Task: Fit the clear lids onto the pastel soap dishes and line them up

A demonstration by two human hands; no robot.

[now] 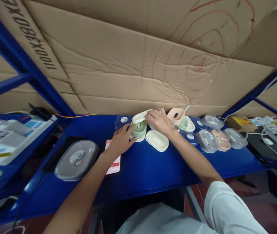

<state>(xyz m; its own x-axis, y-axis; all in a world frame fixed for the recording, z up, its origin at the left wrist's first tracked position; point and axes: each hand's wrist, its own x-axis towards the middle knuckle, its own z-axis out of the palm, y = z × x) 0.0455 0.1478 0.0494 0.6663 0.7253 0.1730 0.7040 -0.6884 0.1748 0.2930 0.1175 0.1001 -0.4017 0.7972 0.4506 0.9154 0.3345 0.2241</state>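
Note:
My left hand (121,140) is at the left side of a small pale-green plastic dish (139,129), its thumb and fingers closed around the edge. Cream plastic shows under the green dish. Behind it, a cream oval tray (140,116) leans up at a tilt. My right hand (159,122) reaches over to this tray's right end with fingers bent down on it; the fingertips are partly hidden. Below the right hand, a second cream oval tray (157,140) lies flat on the table. A peach dish with a dark slot (176,115) stands just right of the right hand.
Right of the peach dish lie a green-and-cream piece (187,124) and several clear-lidded boxes (207,140). A phone (114,165) and a large clear-lidded box (77,160) are at the left of the blue table (150,177). Cardboard (118,65) walls the back.

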